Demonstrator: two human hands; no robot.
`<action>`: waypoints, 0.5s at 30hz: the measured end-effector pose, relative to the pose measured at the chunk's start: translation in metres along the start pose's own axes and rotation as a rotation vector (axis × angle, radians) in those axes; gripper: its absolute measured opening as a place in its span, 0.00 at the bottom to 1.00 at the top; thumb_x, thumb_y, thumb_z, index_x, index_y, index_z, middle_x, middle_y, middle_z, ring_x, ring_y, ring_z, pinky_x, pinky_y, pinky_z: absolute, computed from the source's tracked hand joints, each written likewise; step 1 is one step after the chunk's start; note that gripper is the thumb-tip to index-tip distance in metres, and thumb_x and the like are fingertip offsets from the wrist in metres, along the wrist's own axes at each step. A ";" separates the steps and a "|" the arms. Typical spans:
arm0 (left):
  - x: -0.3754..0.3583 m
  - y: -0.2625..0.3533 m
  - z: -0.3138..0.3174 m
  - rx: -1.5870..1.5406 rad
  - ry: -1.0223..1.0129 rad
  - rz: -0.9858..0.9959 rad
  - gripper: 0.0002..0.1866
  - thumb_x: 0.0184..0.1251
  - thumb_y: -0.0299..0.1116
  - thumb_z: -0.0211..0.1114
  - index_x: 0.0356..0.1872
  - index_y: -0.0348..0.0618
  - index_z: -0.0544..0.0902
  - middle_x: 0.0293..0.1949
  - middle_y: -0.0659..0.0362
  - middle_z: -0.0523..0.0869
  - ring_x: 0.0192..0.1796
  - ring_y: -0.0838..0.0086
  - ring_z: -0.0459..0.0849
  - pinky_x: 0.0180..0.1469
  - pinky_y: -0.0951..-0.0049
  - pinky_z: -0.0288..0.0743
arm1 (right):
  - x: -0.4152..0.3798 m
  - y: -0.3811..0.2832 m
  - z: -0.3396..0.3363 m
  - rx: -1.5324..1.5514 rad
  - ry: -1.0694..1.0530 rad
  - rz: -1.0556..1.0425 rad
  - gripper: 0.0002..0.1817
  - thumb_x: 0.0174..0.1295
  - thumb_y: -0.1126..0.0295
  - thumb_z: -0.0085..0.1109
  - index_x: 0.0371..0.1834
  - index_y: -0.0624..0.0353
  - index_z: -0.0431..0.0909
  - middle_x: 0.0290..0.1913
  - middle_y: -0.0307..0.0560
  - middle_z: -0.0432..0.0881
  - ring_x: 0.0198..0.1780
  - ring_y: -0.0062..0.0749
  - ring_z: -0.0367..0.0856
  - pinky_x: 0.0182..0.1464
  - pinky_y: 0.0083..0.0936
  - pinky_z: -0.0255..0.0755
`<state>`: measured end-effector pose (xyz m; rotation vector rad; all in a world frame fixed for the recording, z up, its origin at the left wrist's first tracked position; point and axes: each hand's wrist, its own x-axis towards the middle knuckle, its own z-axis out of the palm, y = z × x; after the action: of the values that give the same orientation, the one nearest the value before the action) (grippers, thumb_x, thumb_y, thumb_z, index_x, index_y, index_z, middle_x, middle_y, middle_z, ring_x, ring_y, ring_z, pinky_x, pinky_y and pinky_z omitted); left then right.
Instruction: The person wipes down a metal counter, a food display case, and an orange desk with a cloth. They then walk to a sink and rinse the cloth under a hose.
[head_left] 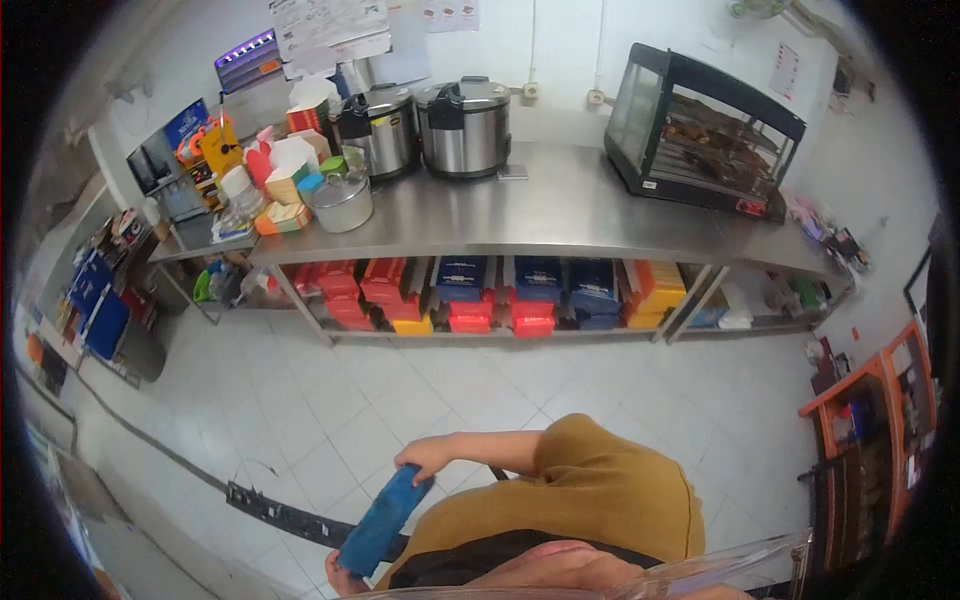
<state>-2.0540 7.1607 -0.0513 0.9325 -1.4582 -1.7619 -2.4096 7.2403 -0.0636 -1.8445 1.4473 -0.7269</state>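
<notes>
We are holding a blue cloth (387, 520) in front of our mustard shirt (600, 490), its long shape slanting between our two hands. Our right hand (427, 456) is closing around the upper end, the fingers wrapping its edge with no visible gap. Our left hand (345, 580) is gripping the lower end; the cloth and the picture's edge are hiding part of it, so we are not telling how firmly it is pressing.

For good handling, we are best supporting both ends evenly, since a soft piece like this is likely to be sagging or twisting if one side is slackening. We are wanting our fingertips near the edges, leaving the middle flat and unbunched. The cloth is hanging above a dark strip (285, 515), so we are doing well to be lifting any loose corner clear of it and of the tiled floor (400, 380). The table (560, 215) is standing well apart from our hands, carrying two metal cookers (465, 140) and a glass display case (720, 135).
</notes>
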 end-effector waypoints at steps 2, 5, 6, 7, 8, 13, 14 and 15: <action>0.036 0.007 -0.032 0.075 -0.044 -0.073 0.20 0.57 0.22 0.64 0.52 0.38 0.73 0.35 0.58 0.80 0.38 0.77 0.78 0.44 0.77 0.72 | 0.043 -0.010 -0.011 -0.134 -0.100 0.076 0.24 0.42 0.54 0.72 0.36 0.60 0.79 0.33 0.55 0.82 0.40 0.50 0.80 0.40 0.41 0.71; 0.089 0.003 -0.067 0.162 -0.203 -0.192 0.23 0.56 0.23 0.66 0.54 0.38 0.73 0.34 0.59 0.80 0.38 0.77 0.78 0.43 0.77 0.71 | 0.062 -0.020 -0.016 -0.227 -0.097 0.215 0.23 0.38 0.52 0.73 0.31 0.59 0.82 0.32 0.56 0.82 0.39 0.50 0.81 0.38 0.42 0.71; 0.106 -0.001 -0.075 0.193 -0.286 -0.229 0.24 0.56 0.23 0.67 0.55 0.38 0.73 0.34 0.59 0.79 0.38 0.78 0.78 0.43 0.77 0.71 | 0.059 -0.018 -0.010 -0.231 -0.061 0.281 0.23 0.38 0.52 0.73 0.31 0.58 0.82 0.31 0.55 0.82 0.37 0.50 0.81 0.38 0.41 0.71; 0.123 -0.003 -0.078 0.225 -0.381 -0.262 0.25 0.56 0.23 0.68 0.56 0.38 0.73 0.34 0.60 0.79 0.38 0.78 0.77 0.43 0.77 0.71 | 0.055 -0.017 -0.007 -0.235 -0.021 0.343 0.22 0.38 0.52 0.73 0.30 0.58 0.82 0.30 0.55 0.82 0.36 0.50 0.81 0.37 0.41 0.71; 0.139 -0.003 -0.078 0.257 -0.492 -0.289 0.26 0.55 0.24 0.68 0.57 0.38 0.73 0.33 0.60 0.79 0.38 0.78 0.77 0.43 0.77 0.71 | 0.043 -0.023 -0.004 -0.237 0.048 0.375 0.21 0.41 0.52 0.72 0.29 0.57 0.81 0.29 0.52 0.82 0.34 0.49 0.80 0.35 0.40 0.71; 0.212 0.024 -0.027 0.413 -0.974 -0.096 0.23 0.57 0.26 0.69 0.55 0.39 0.76 0.34 0.60 0.80 0.38 0.79 0.77 0.42 0.78 0.70 | -0.049 -0.075 0.023 0.049 0.445 0.659 0.17 0.44 0.59 0.71 0.30 0.59 0.80 0.27 0.51 0.81 0.30 0.42 0.79 0.35 0.37 0.71; 0.223 0.031 -0.008 0.437 -1.049 0.000 0.20 0.57 0.26 0.68 0.53 0.39 0.78 0.35 0.60 0.81 0.39 0.80 0.77 0.42 0.78 0.70 | -0.068 -0.091 0.021 0.109 0.470 0.690 0.17 0.45 0.61 0.71 0.33 0.60 0.79 0.28 0.50 0.82 0.31 0.38 0.79 0.36 0.35 0.71; 0.231 0.042 0.014 0.451 -1.105 -0.015 0.18 0.58 0.27 0.68 0.51 0.39 0.78 0.37 0.60 0.81 0.40 0.79 0.76 0.43 0.78 0.70 | -0.087 -0.109 0.015 0.171 0.491 0.717 0.17 0.45 0.63 0.70 0.35 0.61 0.79 0.30 0.48 0.82 0.33 0.34 0.79 0.37 0.33 0.71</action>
<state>-2.1864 6.9665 -0.0341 0.0614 -2.5928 -2.1015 -2.3532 7.3445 0.0110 -0.9232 2.1056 -0.9143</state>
